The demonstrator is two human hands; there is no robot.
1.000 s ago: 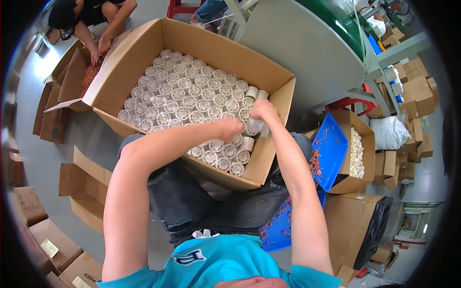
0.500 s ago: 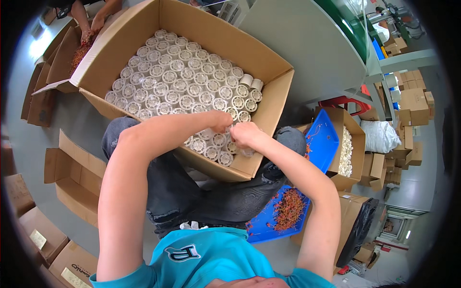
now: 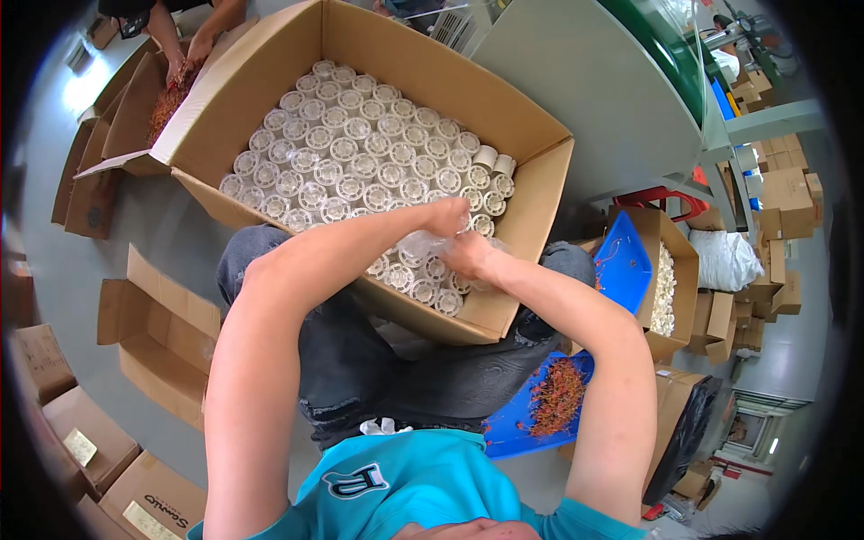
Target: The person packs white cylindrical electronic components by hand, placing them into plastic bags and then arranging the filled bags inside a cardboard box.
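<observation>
A large cardboard box (image 3: 423, 317) stands before my knees. Rows of round, whitish plastic parts (image 3: 349, 187) with slotted, wheel-like ends fill its floor. Over its near right part, my left hand (image 3: 448, 216) and my right hand (image 3: 470, 256) are close together, both with curled fingers. Thin clear plastic film (image 3: 421, 243), like a bag, bunches between them and seems gripped by both. The fingertips are partly hidden, so whether anything else is inside the grip cannot be seen.
At far left, another person's hands (image 3: 184, 67) reach into a carton of small red-orange pieces (image 3: 166, 112). An open carton (image 3: 162, 337) lies left of my legs. Blue trays (image 3: 623, 261) and a carton of whitish pieces (image 3: 664, 292) are at right, beside a grey metal panel (image 3: 576, 99).
My hands have shifted slightly, the left one upward and away from the right. More clear film now shows bunched between them. The whole view has slid a little.
</observation>
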